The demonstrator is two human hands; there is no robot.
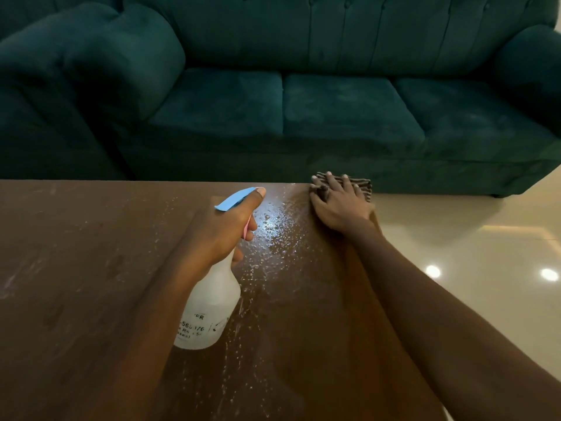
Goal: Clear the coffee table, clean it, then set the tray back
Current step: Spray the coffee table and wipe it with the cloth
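The brown wooden coffee table [76,268] fills the lower part of the head view, with spray droplets glistening across its middle. My left hand [224,232] grips the neck of a white spray bottle [209,311] with a blue nozzle and pink trigger, held above the table and pointing away from me. My right hand [340,205] lies with straight fingers on a striped brown cloth [362,185] at the table's far right corner, pressing it onto the wood. No tray is in view.
A dark teal sofa [334,101] stands just beyond the table's far edge, with a matching armchair [60,86] at the left. Glossy cream floor tiles [485,253] show to the right of the table.
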